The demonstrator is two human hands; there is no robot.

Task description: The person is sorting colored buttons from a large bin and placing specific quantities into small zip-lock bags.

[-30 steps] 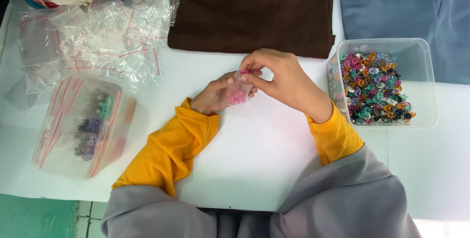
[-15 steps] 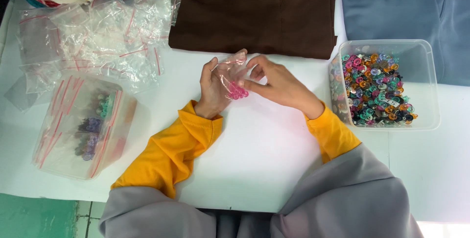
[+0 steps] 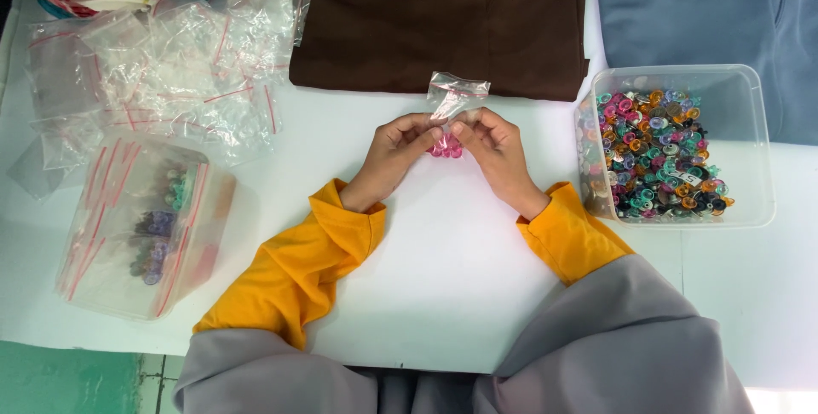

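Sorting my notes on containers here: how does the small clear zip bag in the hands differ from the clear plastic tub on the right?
The small clear zip bag is soft and crinkled; the clear plastic tub is rigid and box-shaped. The bag is held up by the left hand and right hand; the tub rests on the white table. The bag holds only pink pieces; the tub holds many mixed-colour pieces. Both are see-through.

Illumination is bright, even and diffuse from overhead. The white counter (image 3: 443,295) shows only soft, faint shadows beneath the sleeves. Specular glare appears on the pile of clear plastic bags (image 3: 170,65). Focus is sharp across the frame, with no motion blur and negligible edge distortion.
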